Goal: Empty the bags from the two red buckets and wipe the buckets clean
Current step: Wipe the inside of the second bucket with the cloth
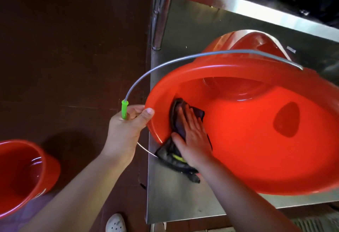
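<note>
A large red bucket (256, 140) lies tipped on its side on a steel table (176, 198), its mouth facing me. My left hand (126, 127) grips its near rim, thumb over the edge, together with the green grip (124, 109) of the wire handle. My right hand (192, 140) presses a dark cloth (178, 118) flat against the bucket's inner wall just inside the rim. Part of the cloth hangs out onto the table. A second red bucket (20, 175) stands upright on the floor at the lower left, and no bag shows inside it.
The dark brown floor (64, 39) fills the left side. A steel post (161, 11) rises at the table's far left corner, and a raised steel shelf (256, 6) runs along the back. My white shoe (116, 223) shows at the bottom edge.
</note>
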The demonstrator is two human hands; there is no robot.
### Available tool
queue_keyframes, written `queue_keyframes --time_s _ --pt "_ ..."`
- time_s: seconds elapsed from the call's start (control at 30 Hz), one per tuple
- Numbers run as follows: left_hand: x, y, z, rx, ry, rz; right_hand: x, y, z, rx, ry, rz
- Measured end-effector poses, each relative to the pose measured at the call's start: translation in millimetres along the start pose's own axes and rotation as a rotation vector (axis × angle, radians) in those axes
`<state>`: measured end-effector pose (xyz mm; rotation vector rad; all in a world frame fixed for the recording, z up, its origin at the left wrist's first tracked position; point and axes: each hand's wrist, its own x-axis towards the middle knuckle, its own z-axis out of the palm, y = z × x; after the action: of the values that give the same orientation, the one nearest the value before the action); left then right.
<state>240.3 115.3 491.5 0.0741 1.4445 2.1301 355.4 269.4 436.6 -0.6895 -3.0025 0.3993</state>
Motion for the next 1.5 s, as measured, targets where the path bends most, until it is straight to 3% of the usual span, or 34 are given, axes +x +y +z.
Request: queue_keyframes --time_s 0.17,0.27,0.37,0.47,0.57,0.63,0.8,0.93,1.07,1.23,1.37,1.5 --pt "16 29 9 0.126 -0.057 0.136 46 67 -9 -0.246 -0.050 0.218" --pt "21 36 8 0.196 -0.144 0.150 62 92 -16 -0.264 -0.091 0.385" --pt "22 27 1 0.201 -0.133 0.164 66 95 -13 -0.277 -0.078 0.408" --pt "7 -5 1 0.125 -0.024 0.083 66 94 -13 -0.247 -0.082 0.434" --pt "-13 -35 1 0.036 -0.051 -0.095 66 78 -13 -0.166 -0.098 0.500" --pt "-15 -41 0 -0.002 -0.042 -0.137 56 55 -7 -0.133 -0.069 0.486" --pt "-15 -37 7 0.016 0.092 -0.069 -10 -21 11 0.031 0.001 0.187" --pt "-16 -27 5 0.101 0.069 -0.007 -32 -19 6 0.086 -0.013 0.031" --pt "-14 -14 2 0.177 0.121 0.123 2 18 -4 -0.077 -0.058 0.125" --pt "-7 1 -7 0.230 0.052 0.249 65 69 -17 -0.196 -0.165 0.364" --pt "-12 2 -3 0.250 -0.064 0.328 81 84 -14 -0.196 -0.161 0.361" --pt "-14 0 2 0.262 -0.047 0.359 71 67 -7 -0.159 -0.102 0.369"
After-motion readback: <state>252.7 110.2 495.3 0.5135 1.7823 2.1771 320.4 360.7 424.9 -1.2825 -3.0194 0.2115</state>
